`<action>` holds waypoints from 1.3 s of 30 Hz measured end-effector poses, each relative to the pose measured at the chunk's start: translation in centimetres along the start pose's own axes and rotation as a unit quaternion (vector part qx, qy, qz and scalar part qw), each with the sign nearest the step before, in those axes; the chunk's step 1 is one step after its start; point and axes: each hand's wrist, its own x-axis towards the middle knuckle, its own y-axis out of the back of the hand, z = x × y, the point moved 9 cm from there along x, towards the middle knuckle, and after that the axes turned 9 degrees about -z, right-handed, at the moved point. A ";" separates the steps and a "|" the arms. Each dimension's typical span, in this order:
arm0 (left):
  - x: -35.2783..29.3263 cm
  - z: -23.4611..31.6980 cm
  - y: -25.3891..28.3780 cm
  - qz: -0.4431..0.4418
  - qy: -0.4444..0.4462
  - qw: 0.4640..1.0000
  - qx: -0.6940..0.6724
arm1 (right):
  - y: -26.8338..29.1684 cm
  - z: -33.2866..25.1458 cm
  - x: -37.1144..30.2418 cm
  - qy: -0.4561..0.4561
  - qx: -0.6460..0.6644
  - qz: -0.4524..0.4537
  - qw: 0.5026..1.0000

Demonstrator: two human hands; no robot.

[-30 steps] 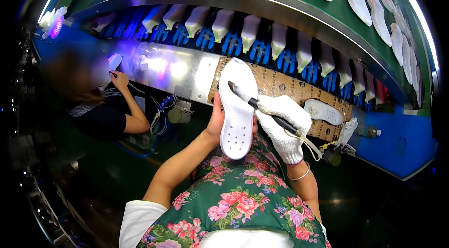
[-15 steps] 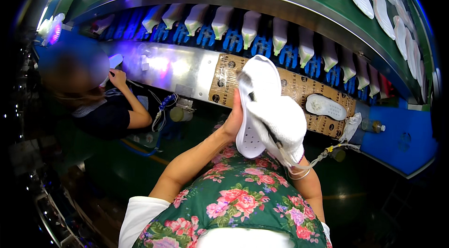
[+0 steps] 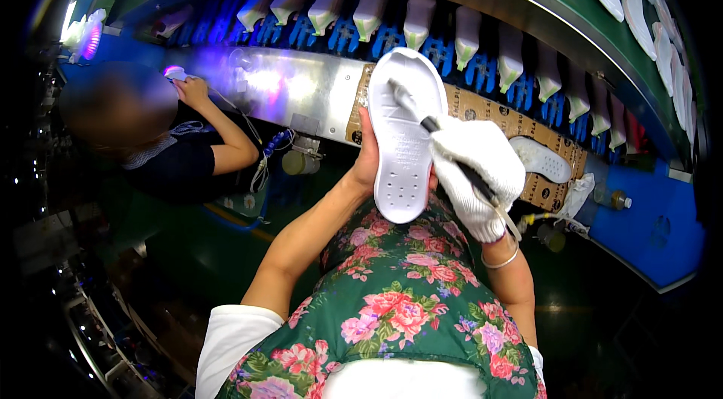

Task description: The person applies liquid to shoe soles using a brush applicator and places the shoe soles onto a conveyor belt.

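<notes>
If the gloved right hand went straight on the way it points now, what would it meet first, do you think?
Probably the white sole in the left hand: the brush held by the gloved right hand overlaps its upper half, though whether the tip touches is unclear.

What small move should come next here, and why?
I'd probably draw the brush down the white sole toward its holes: the gloved right hand has the bristles over the far half, and the bare left hand holds the sole by its edges.

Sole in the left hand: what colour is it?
The sole is white; the head view shows it best.
</notes>
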 end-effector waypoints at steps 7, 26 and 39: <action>0.8 2.3 0.6 -0.139 -0.015 0.990 0.008 | -3.7 -2.5 0.0 0.102 0.060 -0.093 0.989; 1.8 4.4 0.6 0.026 -0.011 0.998 -0.049 | -6.7 -0.7 -1.8 0.063 0.120 -0.184 0.974; 3.4 6.1 1.8 -0.009 0.018 0.998 -0.053 | -5.2 -1.1 -0.8 0.123 0.042 -0.089 0.988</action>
